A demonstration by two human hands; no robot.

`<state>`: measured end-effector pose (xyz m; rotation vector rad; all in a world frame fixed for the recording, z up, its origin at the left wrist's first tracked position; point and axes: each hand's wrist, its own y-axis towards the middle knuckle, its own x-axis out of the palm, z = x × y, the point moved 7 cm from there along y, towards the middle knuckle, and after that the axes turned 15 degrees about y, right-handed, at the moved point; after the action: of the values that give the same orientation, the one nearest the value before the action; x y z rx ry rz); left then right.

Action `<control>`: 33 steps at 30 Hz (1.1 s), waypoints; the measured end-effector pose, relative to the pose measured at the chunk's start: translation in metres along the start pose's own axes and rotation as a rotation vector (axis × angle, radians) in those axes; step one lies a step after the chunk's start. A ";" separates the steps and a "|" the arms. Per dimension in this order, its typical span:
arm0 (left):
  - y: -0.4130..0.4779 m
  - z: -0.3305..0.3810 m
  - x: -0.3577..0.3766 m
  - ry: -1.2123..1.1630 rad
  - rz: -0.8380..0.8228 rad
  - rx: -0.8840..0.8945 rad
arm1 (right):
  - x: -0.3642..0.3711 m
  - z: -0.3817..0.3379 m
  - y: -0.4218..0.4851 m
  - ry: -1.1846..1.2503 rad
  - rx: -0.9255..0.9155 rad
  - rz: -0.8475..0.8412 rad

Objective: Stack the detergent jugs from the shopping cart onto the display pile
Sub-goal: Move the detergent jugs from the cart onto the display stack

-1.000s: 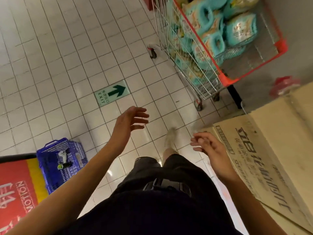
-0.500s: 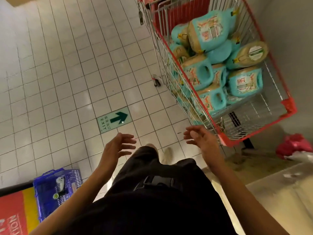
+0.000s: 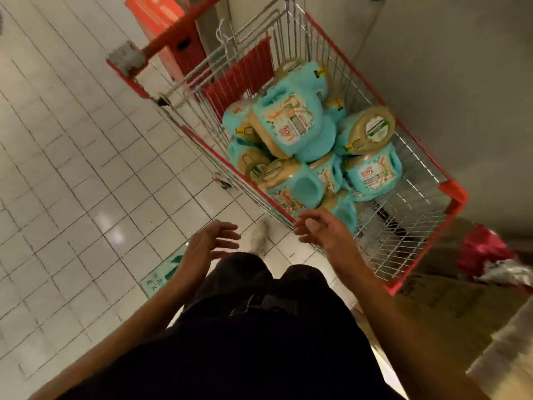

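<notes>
- The lower jugs in the heap are covered by the ones on top, so no count can be made. Label text is too blurred to read.
- A green floor sticker (image 3: 161, 277) is half covered by the left forearm; only some letters and part of an arrow show.
- A cardboard box (image 3: 450, 298) and a crumpled red bag (image 3: 484, 249) at the lower right are smeared and partly cut off by the frame edge.
- One pale shoe (image 3: 259, 235) shows between the hands; dark clothing (image 3: 259, 327) hides the rest of the legs.
- The shopping cart (image 3: 454, 192) is a silver wire basket with a red plastic rim and corners; it stands on a glossy floor (image 3: 86, 168) of small pale square tiles, next to a grey wall.
- A red crate (image 3: 184, 50) stands beyond the cart's handle.
- The detergent jugs (image 3: 288, 122) lie tumbled in the cart, filling its far and middle part. They are squat turquoise plastic, with moulded handle holes, wide tan caps and patterned labels; the top one lies on its side.
- The left hand (image 3: 210, 243) hangs over the floor beside the cart, fingers loosely spread, holding nothing.
- The right hand (image 3: 323, 229) is at the cart's near rim, fingers relaxed and parted, gripping nothing; whether it touches the rim cannot be told.
</notes>
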<state>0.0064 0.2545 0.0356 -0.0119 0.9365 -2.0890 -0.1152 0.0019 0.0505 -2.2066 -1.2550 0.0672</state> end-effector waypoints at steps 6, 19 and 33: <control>0.111 0.094 -0.015 0.173 -0.154 0.104 | 0.001 -0.030 0.059 0.036 0.051 0.194; 0.205 0.143 0.019 -0.112 -0.219 -0.287 | 0.039 -0.158 0.220 -0.450 -0.190 0.197; 0.190 0.121 0.087 -0.795 -0.220 -0.546 | 0.107 -0.158 0.372 -1.371 0.034 -0.353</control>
<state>0.1177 0.0478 -0.0212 -1.1759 0.9720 -1.6956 0.2807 -0.1277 0.0134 -1.7363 -2.2123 1.6309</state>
